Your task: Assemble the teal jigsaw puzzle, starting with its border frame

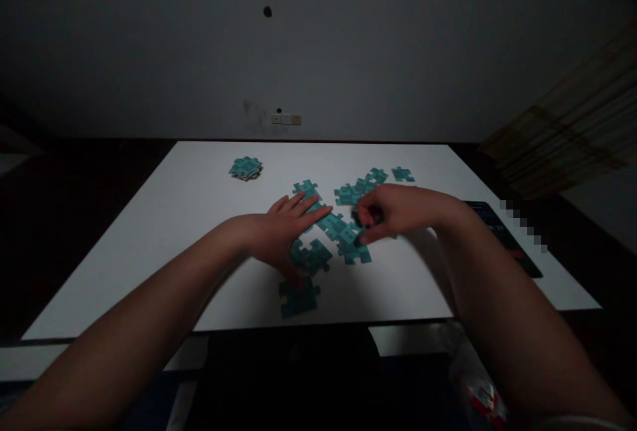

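Teal puzzle pieces (354, 251) lie spread and overlapping over the middle of the white table. My left hand (286, 232) rests on some of them, palm down with its fingers spread. To the right, my right hand (381, 213) is curled above other pieces, thumb and fingers bent towards each other; whatever may be between them is hidden in shadow. One piece (300, 300) lies near the front edge, below my left thumb. Further back are a loose group of pieces (365, 185) and a single piece (403, 174) at its right.
A stack of teal pieces (245, 167) sits at the back left of the white table (164, 219). A dark flat item (502, 235) lies on the right side, partly behind my right forearm. A plain wall with sockets (286, 119) stands behind, and a curtain hangs at right.
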The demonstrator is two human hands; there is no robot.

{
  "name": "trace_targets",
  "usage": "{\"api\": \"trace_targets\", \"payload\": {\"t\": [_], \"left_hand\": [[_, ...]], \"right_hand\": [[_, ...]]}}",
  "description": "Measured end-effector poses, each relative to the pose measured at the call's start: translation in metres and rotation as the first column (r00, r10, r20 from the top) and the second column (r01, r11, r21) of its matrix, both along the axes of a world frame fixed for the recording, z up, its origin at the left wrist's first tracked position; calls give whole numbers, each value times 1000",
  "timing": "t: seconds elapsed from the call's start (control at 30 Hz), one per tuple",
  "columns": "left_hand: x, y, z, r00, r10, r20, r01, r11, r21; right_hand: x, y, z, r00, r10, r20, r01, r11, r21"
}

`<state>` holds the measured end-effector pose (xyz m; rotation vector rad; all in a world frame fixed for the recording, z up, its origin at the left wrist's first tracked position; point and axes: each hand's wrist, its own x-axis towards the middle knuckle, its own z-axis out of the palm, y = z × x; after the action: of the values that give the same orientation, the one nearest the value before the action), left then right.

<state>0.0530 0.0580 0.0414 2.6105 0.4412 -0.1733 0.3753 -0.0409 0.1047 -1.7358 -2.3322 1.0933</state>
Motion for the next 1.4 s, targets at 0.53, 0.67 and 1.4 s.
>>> {"api": "trace_targets", "payload": {"t": [0.53, 0.67, 1.4], "left_hand": [[23, -7, 14, 986, 83, -145, -72, 994, 82], [20, 0, 12, 991, 102, -82, -98, 993, 60], [46, 3, -21, 725, 416, 549, -293, 908, -300]], "right_hand": [[-51, -29, 14, 855, 71, 513, -119, 991, 62], [-41, -26, 14, 872, 87, 482, -105, 994, 9], [-18, 16, -29, 804, -260, -534, 379, 917, 125]]}}
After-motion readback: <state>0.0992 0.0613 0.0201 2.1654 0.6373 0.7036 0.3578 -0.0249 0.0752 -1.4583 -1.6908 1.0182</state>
